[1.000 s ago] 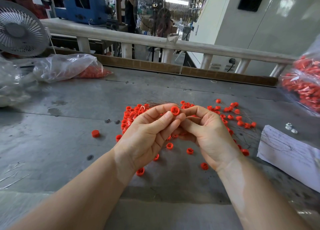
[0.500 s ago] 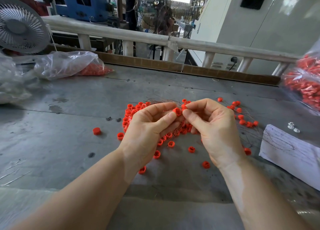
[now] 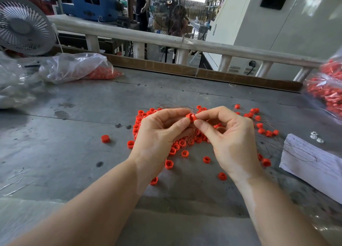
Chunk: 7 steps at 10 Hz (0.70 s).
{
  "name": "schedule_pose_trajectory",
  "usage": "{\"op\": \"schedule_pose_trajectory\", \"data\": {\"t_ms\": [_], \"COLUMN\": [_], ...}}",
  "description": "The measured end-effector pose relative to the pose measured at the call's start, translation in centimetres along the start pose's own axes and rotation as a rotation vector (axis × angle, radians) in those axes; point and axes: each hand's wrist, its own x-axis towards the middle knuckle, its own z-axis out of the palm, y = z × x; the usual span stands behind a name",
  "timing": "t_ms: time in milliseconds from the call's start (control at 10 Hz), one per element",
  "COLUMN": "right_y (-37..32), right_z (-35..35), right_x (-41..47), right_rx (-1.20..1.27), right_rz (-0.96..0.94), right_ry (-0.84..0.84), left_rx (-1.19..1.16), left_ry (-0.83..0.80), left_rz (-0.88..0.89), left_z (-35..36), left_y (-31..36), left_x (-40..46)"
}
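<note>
Left hand point(image 3: 159, 134) and right hand point(image 3: 229, 138) have moved closer together since a second ago. The red cap point(image 3: 191, 117) showed its open mouth then, and now it is turned on its side between them.

The grey worktop point(image 3: 74, 153) fills most of the view. A clear bag point(image 3: 74, 68) with red bits inside lies at 10 o'clock, and a second bag point(image 3: 325, 92) sits at 2 o'clock. A white paper point(image 3: 311, 160) lies at 4 o'clock. In the middle is a pile of caps point(image 3: 137, 123) with thin wires point(image 3: 175, 107) tangled at its 12 o'clock edge.

The left hand pinches the red cap with thumb and first finger. The right hand pinches the other side of the same cap. The cap is up in the air, just above the pile.

I think the right hand is fitting a wire into the cap, but any wire at the cap is too thin to see. The turn means the fitting step is likely under way, not finished.
</note>
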Motion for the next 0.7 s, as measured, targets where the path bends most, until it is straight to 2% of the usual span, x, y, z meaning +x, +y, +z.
{"op": "schedule_pose_trajectory", "data": {"t_ms": [200,400,700], "right_y": [-0.11,-0.03,0.2], "right_z": [-0.02,-0.03,-0.08], "right_x": [-0.05,-0.03,-0.12], "right_rx": [-0.037,-0.109,-0.17], "right_rz": [-0.001,-0.078,-0.13], "right_ry": [0.0,-0.015,-0.012], "left_rx": [0.054,0.153,0.153], "left_ry": [-0.003,-0.008,-0.019], "left_rz": [0.035,0.075,0.071], "left_z": [-0.03,-0.25,-0.28], "left_y": [-0.02,-0.14,-0.1], "left_x": [-0.03,-0.11,-0.09]}}
